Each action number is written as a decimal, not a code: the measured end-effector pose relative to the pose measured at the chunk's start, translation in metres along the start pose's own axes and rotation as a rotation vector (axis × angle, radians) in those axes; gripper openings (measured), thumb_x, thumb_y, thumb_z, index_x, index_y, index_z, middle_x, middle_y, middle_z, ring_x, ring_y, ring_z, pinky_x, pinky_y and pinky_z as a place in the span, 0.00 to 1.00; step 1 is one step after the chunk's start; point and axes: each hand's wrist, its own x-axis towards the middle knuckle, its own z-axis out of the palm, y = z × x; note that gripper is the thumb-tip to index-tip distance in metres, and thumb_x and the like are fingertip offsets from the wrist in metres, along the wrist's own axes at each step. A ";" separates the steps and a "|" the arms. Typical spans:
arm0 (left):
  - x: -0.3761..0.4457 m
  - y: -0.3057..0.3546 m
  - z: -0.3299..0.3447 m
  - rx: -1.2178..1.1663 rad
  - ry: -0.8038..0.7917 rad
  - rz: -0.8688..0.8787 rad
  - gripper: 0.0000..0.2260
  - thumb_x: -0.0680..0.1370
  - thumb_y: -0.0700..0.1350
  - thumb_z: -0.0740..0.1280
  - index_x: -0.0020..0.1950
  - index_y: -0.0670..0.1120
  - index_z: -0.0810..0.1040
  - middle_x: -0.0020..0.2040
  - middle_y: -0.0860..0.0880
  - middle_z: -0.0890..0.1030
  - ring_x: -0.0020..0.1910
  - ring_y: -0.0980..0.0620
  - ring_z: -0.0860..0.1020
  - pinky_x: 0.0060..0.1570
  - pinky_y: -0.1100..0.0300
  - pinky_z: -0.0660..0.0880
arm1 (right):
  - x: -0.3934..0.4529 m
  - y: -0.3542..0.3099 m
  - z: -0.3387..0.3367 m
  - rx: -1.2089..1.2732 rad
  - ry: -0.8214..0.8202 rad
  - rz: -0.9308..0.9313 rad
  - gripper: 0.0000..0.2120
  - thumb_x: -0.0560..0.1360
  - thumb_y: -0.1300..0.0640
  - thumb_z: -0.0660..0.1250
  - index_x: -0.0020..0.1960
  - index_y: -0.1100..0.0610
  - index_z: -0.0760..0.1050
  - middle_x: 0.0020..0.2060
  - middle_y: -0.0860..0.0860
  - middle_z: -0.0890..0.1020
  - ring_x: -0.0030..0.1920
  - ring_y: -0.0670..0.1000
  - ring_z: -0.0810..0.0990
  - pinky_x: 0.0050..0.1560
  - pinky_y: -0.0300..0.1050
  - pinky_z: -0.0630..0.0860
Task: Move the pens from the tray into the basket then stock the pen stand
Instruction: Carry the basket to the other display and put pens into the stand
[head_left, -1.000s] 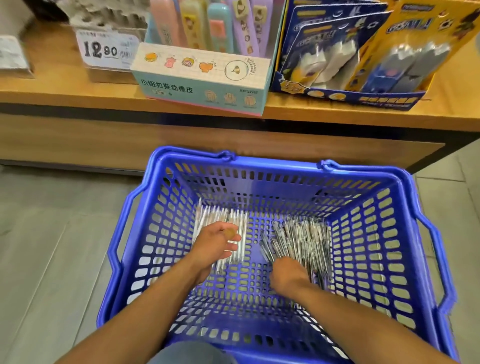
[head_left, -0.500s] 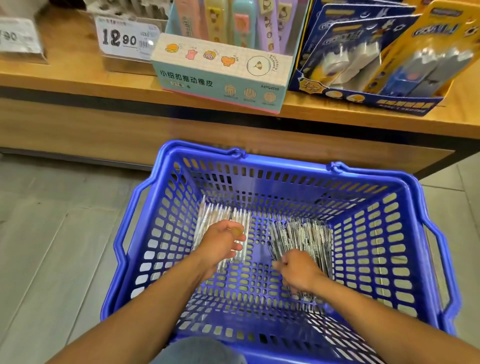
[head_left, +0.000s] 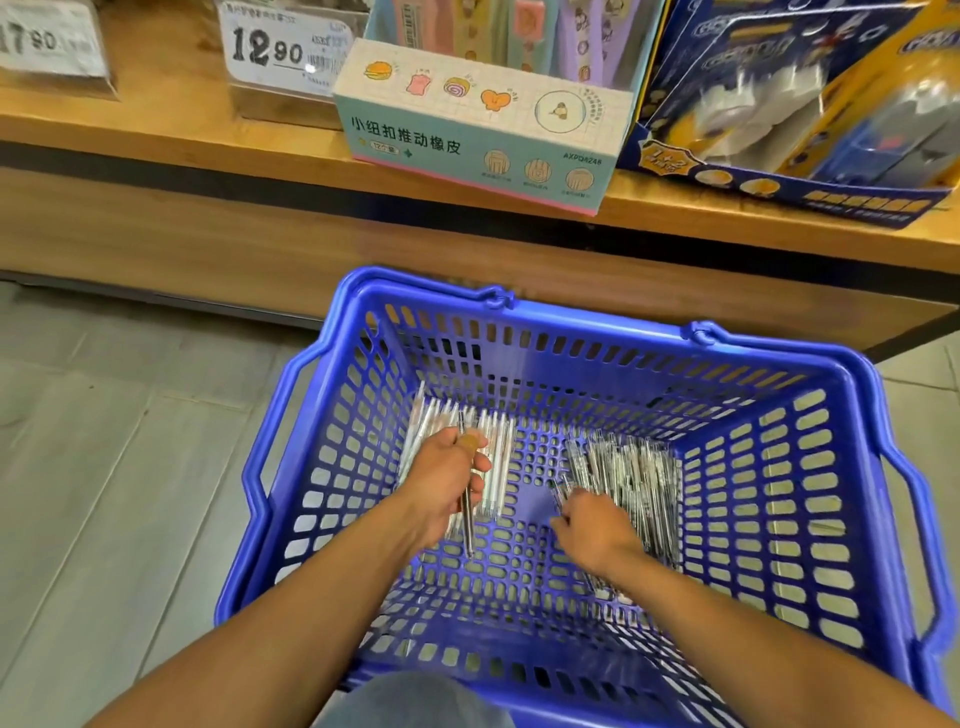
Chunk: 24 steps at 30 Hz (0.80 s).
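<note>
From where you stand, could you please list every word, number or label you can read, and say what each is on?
"12 90" on the price tag on the shelf.
"7 90", cut off at the frame edge, on the far-left price tag.
"小纽扣推动橡皮", "12个装" and "AXPQ4248" on the pastel eraser box.
The lettering on the blue and yellow display box is too blurred to read.
The small print on both tags is illegible.

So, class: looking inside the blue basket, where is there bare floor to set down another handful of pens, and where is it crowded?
Bare patches: the strip of basket floor between the white pens and the dark pens, and the near floor between the forearms. Crowded: the far left, where the left hand holds a pen, and the right side, where the right hand reaches into the dark pile.
</note>
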 end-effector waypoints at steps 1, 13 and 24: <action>0.001 0.000 0.000 0.000 -0.004 -0.003 0.09 0.85 0.43 0.58 0.52 0.45 0.77 0.36 0.49 0.76 0.30 0.55 0.70 0.28 0.62 0.70 | 0.005 0.006 0.006 -0.083 -0.006 0.038 0.11 0.81 0.53 0.62 0.56 0.60 0.75 0.44 0.55 0.80 0.42 0.55 0.80 0.45 0.49 0.80; 0.001 0.000 0.002 -0.063 -0.021 -0.001 0.03 0.83 0.46 0.63 0.55 0.48 0.73 0.40 0.48 0.76 0.34 0.55 0.70 0.32 0.62 0.71 | 0.005 -0.011 -0.001 0.292 -0.112 -0.050 0.12 0.81 0.51 0.61 0.41 0.55 0.70 0.35 0.48 0.75 0.26 0.43 0.78 0.28 0.34 0.72; 0.000 0.001 0.001 -0.180 -0.108 -0.008 0.33 0.80 0.46 0.67 0.80 0.43 0.54 0.62 0.41 0.78 0.58 0.47 0.79 0.60 0.50 0.76 | -0.028 -0.075 -0.026 0.810 -0.048 -0.318 0.10 0.76 0.49 0.69 0.47 0.56 0.76 0.28 0.46 0.80 0.28 0.44 0.79 0.33 0.35 0.74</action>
